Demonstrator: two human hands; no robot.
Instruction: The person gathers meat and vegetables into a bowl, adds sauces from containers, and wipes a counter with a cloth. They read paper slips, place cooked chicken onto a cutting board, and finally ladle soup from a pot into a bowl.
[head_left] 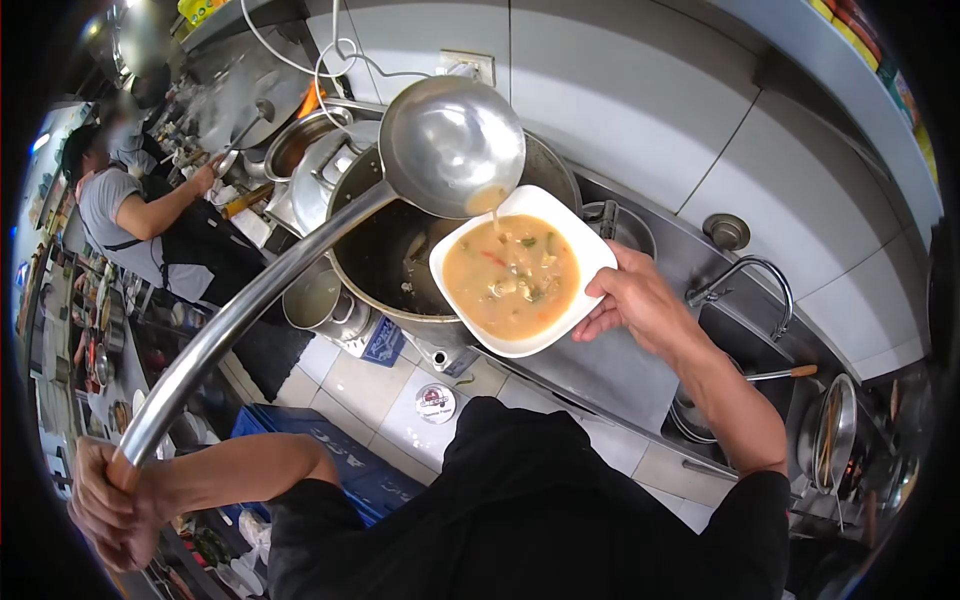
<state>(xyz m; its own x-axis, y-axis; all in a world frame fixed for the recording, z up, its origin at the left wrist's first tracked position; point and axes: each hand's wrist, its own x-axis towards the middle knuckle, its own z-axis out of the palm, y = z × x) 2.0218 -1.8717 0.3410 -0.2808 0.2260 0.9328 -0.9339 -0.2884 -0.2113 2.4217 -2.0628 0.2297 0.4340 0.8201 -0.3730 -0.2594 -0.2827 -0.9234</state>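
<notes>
A long-handled metal ladle (pixel 452 140) is tilted above a white square bowl (pixel 590 262), and a thin stream of liquid runs from its lip. My left hand (pixel 118 505) is wrapped round the far end of the ladle's handle, at the lower left. Pinched at its right rim, the bowl is held by my right hand (pixel 640 300). Thick orange-brown soup (pixel 512 275) with red and green bits fills much of the bowl. Behind and below the bowl stands a large deep pot (pixel 350 255) with dark contents, partly hidden by the ladle and bowl.
A metal sink with a faucet (pixel 750 265) lies at the right. Left of the large pot are a smaller pot (pixel 312 298) and a lid (pixel 318 180). A person (pixel 130 215) stands at the far left, near a steaming wok. Blue crates (pixel 345 470) sit on the floor.
</notes>
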